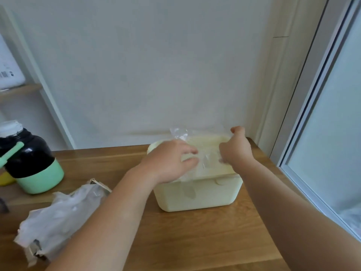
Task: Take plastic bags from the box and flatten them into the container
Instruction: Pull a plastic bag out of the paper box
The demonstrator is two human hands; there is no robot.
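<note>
We have both hands over the pale yellow container (197, 196), which stands right of centre in the frame, on the wooden table (195, 241) and close to the wall. A clear plastic bag (207, 160) is stretched across its open top between our hands. One crumpled corner of it sticks up toward the wall.

Our left hand (172, 161) reaches in from the left. Its fingers and thumb are bent toward each other, and they seem to pinch the bag's left edge at the rim. Our right hand (236, 147) has its fingers curled down onto the bag's right side and its thumb lifted. The fingertips are blurred, so we judge this to be a grip but cannot be certain.

The torn box (100, 186) lies at the lower left of the frame, well apart from the container, with more bags spilling out of it.

The risks, as we judge them:
- The film is thin and slippery. If one hand pulls harder than the other, the bag may slide free and bunch up.
- Trapped air could make the bag spring back out when we let go.
- The container looks light. A sideways press on its rim might tip it or shove it against the wall.
- Our left forearm passes just above the box and could brush bags off the table.
</note>
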